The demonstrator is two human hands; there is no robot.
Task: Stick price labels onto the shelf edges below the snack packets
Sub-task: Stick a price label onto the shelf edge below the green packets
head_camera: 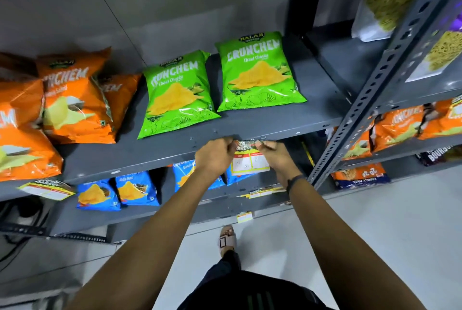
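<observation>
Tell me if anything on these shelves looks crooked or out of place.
The yellow-and-white price label at the far left of the grey metal shelf edge hangs tilted, one end lower. The label both hands are pressing below the green snack packets sits roughly level. The orange snack packets lie overlapping in a heap.

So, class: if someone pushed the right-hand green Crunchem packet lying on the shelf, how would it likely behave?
The right-hand green packet looks puffed with air, so it is probably light for its size. Its glossy film on the smooth grey shelf suggests it would slide easily. It lies flat, so it is unlikely to roll or tip, though the skin would probably dent under a finger.
</observation>
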